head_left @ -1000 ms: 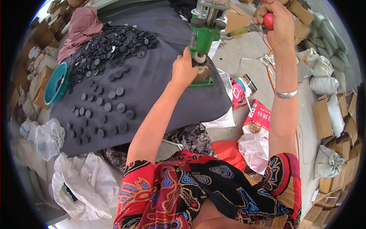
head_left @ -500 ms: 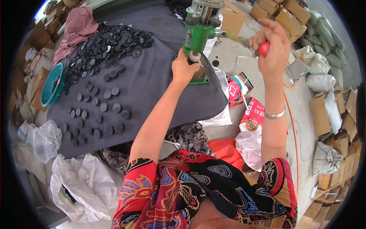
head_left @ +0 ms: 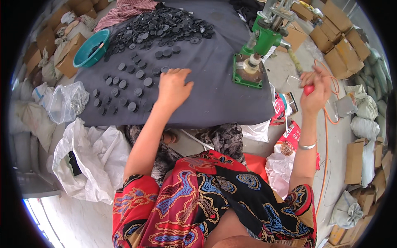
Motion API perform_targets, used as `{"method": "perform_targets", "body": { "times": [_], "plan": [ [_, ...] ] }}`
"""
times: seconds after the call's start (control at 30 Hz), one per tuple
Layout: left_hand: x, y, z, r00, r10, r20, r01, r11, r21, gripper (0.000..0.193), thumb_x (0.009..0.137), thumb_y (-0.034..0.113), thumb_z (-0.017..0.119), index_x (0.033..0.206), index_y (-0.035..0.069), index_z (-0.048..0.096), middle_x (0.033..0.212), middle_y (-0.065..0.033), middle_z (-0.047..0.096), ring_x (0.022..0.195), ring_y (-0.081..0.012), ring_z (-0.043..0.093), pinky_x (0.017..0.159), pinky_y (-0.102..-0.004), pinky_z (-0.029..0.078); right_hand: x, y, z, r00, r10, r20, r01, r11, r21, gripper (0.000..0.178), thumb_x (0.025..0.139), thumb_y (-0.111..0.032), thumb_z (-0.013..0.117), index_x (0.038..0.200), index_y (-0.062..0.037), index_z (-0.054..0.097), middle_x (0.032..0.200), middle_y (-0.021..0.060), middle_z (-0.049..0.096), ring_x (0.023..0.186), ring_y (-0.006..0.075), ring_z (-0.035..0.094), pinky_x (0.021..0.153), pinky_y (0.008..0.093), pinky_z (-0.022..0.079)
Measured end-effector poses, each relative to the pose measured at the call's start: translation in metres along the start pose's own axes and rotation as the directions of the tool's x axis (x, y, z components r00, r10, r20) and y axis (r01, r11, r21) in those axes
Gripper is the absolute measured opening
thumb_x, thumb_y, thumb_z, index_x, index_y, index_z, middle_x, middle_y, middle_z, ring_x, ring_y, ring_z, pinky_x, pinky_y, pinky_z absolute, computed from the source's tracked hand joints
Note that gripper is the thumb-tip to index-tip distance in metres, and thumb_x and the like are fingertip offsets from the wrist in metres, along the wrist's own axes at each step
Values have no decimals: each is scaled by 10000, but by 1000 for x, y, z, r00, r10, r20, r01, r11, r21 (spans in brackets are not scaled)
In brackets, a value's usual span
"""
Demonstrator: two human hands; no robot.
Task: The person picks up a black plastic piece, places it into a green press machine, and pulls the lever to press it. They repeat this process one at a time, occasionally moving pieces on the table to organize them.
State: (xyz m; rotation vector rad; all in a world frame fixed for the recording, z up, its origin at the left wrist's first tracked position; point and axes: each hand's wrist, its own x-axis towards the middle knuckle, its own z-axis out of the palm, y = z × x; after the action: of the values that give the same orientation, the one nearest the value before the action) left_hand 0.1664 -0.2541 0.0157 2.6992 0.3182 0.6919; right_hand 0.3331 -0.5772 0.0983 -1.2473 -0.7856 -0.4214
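Observation:
My left hand (head_left: 175,89) is over the dark cloth on the table, its fingertips at the nearest rows of black round caps (head_left: 139,75). Its thumb stands apart from the fingers, and I see nothing held in it. My right hand (head_left: 315,91) grips the red ball knob (head_left: 308,89) on the lever of a green hand press (head_left: 264,39). The press stands at the table's right end. Under its plunger, a pale round fitting (head_left: 251,66) sits on the base plate. A silver bangle is on my right wrist.
A large heap of black caps (head_left: 165,27) lies at the back of the table (head_left: 211,101), beside a teal basin (head_left: 92,48). White sacks (head_left: 93,161) stand at the left. Cardboard boxes (head_left: 339,53), an orange hose (head_left: 326,153) and a red-and-white bag (head_left: 285,153) are on the right.
My left hand has left the press and moved left to the rows of caps. The right hand stays on the knob, now lower in view. The whole view has shifted.

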Motion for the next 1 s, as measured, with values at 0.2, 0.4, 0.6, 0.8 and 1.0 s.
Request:
{"method": "perform_targets", "body": {
  "times": [0.2,0.4,0.6,0.8,1.0],
  "plan": [
    [-36,-24,-12,973,15,231,-84,953,290,285,706,141,717,976,69,662,939,-98,655,971,-288,596,837,-428,446,64,-22,6,987,154,-35,-155,988,-8,257,891,-49,419,1063,85,554,666,57,495,580,141,475,657,335,459],
    [-32,-29,15,961,102,258,-183,932,314,207,705,75,688,900,30,634,905,-104,644,946,-305,595,795,-415,475,89,-22,3,977,214,-6,-214,977,12,282,877,-40,439,1087,89,576,698,57,506,584,147,476,651,328,456],
    [1,2,62,979,174,103,-165,982,-90,312,685,40,697,991,-1,655,1003,-137,655,971,-344,584,854,-419,478,115,-24,14,974,222,-35,-224,974,-40,295,842,-38,474,1078,85,603,672,64,510,568,159,510,560,325,440],
    [-4,12,82,997,74,5,-71,970,-233,406,681,32,698,1085,8,664,1080,-130,655,1000,-331,578,877,-407,478,146,-21,10,963,268,35,-264,960,-91,315,874,-48,451,1126,117,542,676,48,477,579,150,457,623,318,443],
    [25,37,93,994,-38,-101,-5,919,-395,506,701,39,720,1194,22,603,1020,-172,654,920,-339,608,839,-394,495,146,-38,29,945,294,-141,-298,955,-8,197,766,-54,508,922,31,594,627,70,515,439,180,475,433,322,448]
  ]
}}
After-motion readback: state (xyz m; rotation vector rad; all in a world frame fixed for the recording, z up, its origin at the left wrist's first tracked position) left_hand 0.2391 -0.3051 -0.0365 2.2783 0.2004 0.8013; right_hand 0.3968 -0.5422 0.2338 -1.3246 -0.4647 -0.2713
